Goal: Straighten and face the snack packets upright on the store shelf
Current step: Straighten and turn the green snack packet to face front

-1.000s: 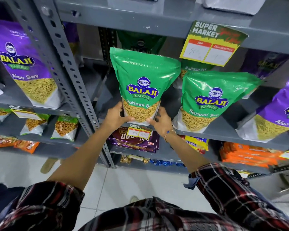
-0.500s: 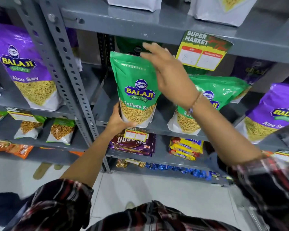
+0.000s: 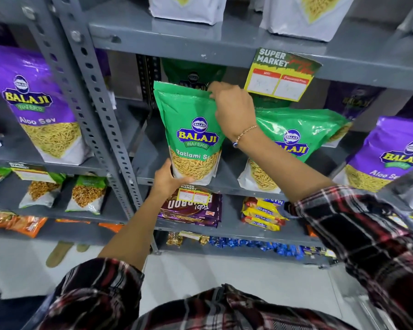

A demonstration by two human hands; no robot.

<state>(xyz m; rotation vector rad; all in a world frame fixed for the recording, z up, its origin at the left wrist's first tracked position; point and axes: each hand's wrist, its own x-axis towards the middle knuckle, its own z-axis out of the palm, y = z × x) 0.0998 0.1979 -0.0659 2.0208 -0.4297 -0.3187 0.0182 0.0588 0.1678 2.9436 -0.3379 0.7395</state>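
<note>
Grey steel shelving (image 3: 224, 41) across the whole view, slotted upright post (image 3: 98, 110) left of centre. On the middle shelf, standing upright at its front edge with the long axis vertical and the printed face toward the camera: green Balaji Ratlami Sev packet (image 3: 191, 129). Just right of it, a second green Ratlami Sev packet (image 3: 296, 144), leaning back and tilted with its top toward the right, lower left partly hidden behind the forearm. Farther right, a purple Aloo Sev packet (image 3: 389, 156), cut off by the frame edge; left of the post, another purple Aloo Sev pouch (image 3: 38, 110), facing forward. Behind the upright packet, a darker green packet (image 3: 193, 72), mostly hidden and in shadow.

Red-and-black plaid sleeves (image 3: 367, 234) along the bottom and right. Left hand (image 3: 169, 178) cupped under the lower left corner of the upright green packet, fingers curled along its base, grasping it. Right hand (image 3: 231, 108) closed in a pinch on the packet's top right corner, knuckles toward the camera, fingertips hidden behind the top seal. Beaded bracelet (image 3: 244, 134) on the right wrist.

Yellow and green Super Market price tag (image 3: 281, 75) hanging from the shelf edge above, handwriting too faint to read. Smaller price tag (image 3: 194, 195) below the packet, partly covered by the left hand. Beneath it, purple biscuit packs (image 3: 191, 210) lying upside down, name hard to make out.
</note>
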